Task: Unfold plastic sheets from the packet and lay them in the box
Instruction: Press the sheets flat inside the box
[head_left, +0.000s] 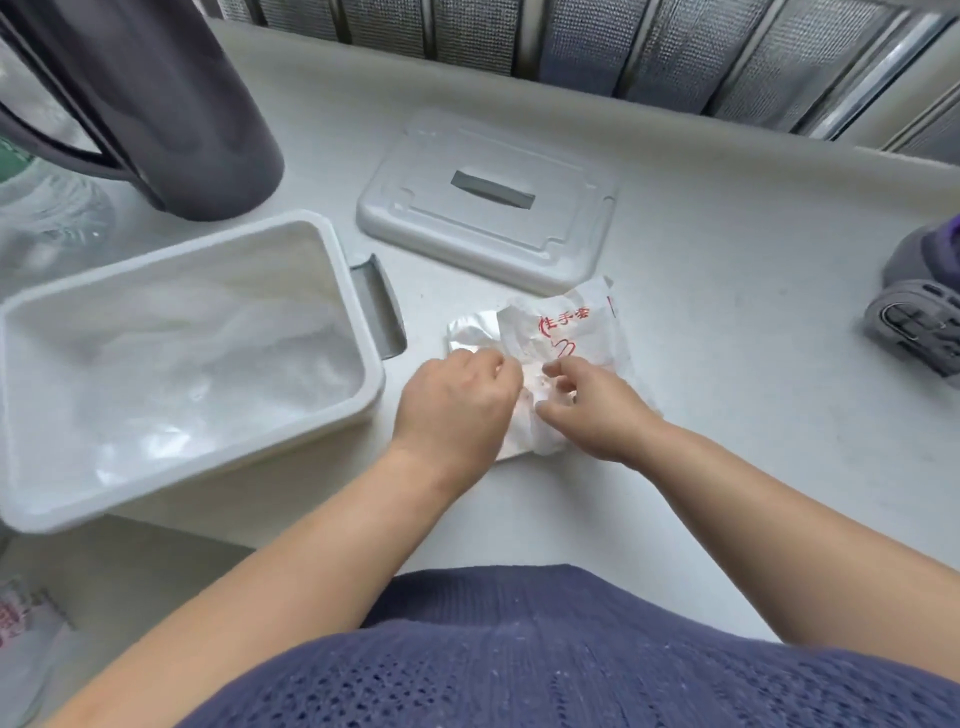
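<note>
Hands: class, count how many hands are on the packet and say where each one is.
2. The left hand grips the packet at its near left side, beside the box; the right hand pinches its near right side. No other hand shows.

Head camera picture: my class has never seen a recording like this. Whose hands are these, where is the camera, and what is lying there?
There is no machine here. A person wears a camera on the head, and it looks down at their own arms. The grips are two bare hands. The left hand and right hand both pinch a crumpled packet with red print, which lies on the pale counter. Left of it stands an open white box holding clear plastic sheets. A white slotted lid lies flat behind the packet. A dark jug stands at the far left.
</note>
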